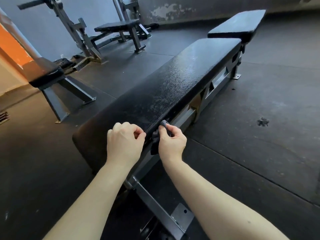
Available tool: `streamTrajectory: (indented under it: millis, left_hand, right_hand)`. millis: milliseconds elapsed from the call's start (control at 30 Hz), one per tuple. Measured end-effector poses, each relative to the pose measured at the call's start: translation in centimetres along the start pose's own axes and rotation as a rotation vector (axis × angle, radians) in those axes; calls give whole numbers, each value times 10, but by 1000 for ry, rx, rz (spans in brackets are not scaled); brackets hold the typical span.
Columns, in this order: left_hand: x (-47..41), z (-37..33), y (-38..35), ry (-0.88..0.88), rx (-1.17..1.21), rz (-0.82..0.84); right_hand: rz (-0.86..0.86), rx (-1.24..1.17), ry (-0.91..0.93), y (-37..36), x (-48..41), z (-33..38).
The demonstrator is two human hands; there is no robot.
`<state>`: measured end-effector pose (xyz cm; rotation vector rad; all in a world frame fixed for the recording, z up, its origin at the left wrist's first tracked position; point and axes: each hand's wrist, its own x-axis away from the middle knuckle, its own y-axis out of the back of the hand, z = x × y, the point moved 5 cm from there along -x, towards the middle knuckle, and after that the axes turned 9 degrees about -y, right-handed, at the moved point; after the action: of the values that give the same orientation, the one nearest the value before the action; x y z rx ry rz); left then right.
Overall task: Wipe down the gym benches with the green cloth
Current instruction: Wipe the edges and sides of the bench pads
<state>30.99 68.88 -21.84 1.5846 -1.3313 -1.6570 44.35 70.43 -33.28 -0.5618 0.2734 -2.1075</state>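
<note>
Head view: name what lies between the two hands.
In the head view, the bench pad's stitched edge and the bunched cloth, which the right hand grips, lie between that hand and the left hand.

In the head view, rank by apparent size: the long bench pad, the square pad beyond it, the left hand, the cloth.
1. long bench pad
2. square pad and left hand look about alike; the pad is farther off, so no ranking
3. cloth, partly hidden in the right hand
</note>
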Motion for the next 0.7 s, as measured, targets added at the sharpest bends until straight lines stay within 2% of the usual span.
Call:
streamTrajectory:
  millis: [67, 167, 267, 500, 700]
  left_hand:
    - [4, 3, 1, 15, 44, -3]
    - [5, 2, -2, 27, 79, -3]
    - [7, 1, -4, 30, 75, -38]
    - [9, -4, -2, 18, 37, -46]
    - [10, -6, -4, 35, 18, -63]
  right_hand:
    - [10, 44, 4, 2, -14, 11]
    - [-105, 110, 29, 8, -59, 35]
    - [-152, 47, 4, 11, -72, 46]
    - [41, 43, -86, 7, -25, 15]
    - [-119, -1, -54, 11, -78, 43]
